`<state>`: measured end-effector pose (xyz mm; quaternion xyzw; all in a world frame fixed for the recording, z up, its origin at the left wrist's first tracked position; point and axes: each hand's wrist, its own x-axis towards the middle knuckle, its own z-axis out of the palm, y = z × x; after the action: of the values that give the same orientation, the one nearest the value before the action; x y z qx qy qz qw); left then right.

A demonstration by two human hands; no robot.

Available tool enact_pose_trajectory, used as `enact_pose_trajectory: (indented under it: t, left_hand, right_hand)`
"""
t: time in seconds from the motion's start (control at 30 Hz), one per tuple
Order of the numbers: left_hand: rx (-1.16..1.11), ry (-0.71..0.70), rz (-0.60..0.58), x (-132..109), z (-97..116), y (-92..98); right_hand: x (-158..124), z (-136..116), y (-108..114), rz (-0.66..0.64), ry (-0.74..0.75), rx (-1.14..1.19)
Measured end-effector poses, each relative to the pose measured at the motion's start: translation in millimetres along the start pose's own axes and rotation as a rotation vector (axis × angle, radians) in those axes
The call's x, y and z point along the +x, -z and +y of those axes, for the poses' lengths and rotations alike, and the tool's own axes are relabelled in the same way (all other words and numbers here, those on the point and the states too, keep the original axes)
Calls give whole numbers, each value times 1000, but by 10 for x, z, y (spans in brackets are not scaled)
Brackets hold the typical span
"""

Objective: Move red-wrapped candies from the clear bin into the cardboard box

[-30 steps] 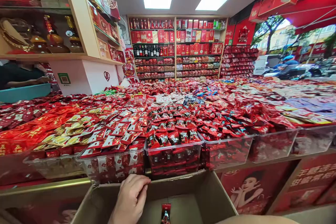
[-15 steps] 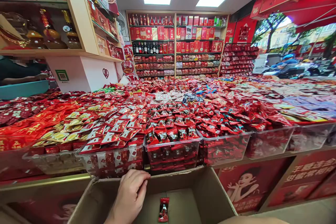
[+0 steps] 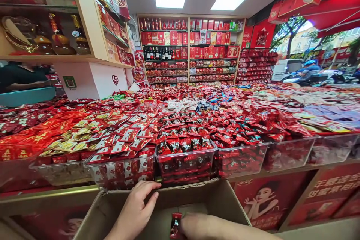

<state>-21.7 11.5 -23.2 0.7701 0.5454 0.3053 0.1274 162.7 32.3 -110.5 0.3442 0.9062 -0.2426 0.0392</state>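
An open cardboard box (image 3: 234, 199) stands against the display at the bottom. My left hand (image 3: 140, 201) grips its far rim, fingers hooked over the edge and thumb inside. On the box floor lies a small red-and-black wrapped candy (image 3: 175, 226). My right hand (image 3: 197, 226) is low inside the box, right beside this candy and overlapping its right edge. Motion blurs its fingers, so I cannot see whether they pinch the candy. Just beyond the box, a clear plastic bin (image 3: 185, 153) holds rows of similar red-and-black candies.
Clear bins heaped with wrapped sweets line the counter, among them red-and-white packets (image 3: 123, 146) and red candies (image 3: 239, 131). Shelves (image 3: 188, 50) with bottles and red boxes stand behind. At the far left, a person's arm (image 3: 36, 83) is above a teal basin (image 3: 28, 96).
My right hand has come in from the lower right and reached the candy in the box. My left hand stays on the rim, its thumb slightly farther from the fingers.
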Motion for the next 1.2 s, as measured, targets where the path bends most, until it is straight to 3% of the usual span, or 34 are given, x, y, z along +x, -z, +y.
enact_pose_trajectory:
  t: [0.07, 0.13, 0.23, 0.37, 0.43, 0.53, 0.67, 0.87, 1.03, 1.2]
  left_hand:
    - [-28, 21, -10, 4, 5, 15]
    - [-81, 59, -20, 6, 22, 44]
    - [-239, 108, -77, -7, 106, 81]
    - [-647, 80, -351, -39, 328, 36]
    - [-803, 62, -415, -39, 428, -11]
    - [-990, 123, -371, -23, 503, -50]
    - [-1073, 202, -217, -19, 511, -26]
    - [-1028, 270, -174, -41, 537, 27]
    - [-992, 282, -111, -36, 539, 25]
    - [-1025, 333, -163, -62, 456, -28]
  right_hand:
    - [-85, -27, 107, -17, -35, -189]
    - [-179, -73, 259, 35, 23, -229]
    - [-299, -178, 506, 276, 139, 56]
    - [-367, -350, 699, 540, 135, 411]
    - [-360, -413, 743, 624, 150, 464]
    - [-323, -471, 820, 744, 173, 468]
    - [-266, -506, 933, 865, 143, 578]
    - [-237, -473, 927, 861, 160, 949]
    - [-243, -415, 891, 837, 187, 1007]
    - [-231, -387, 860, 859, 143, 1002]
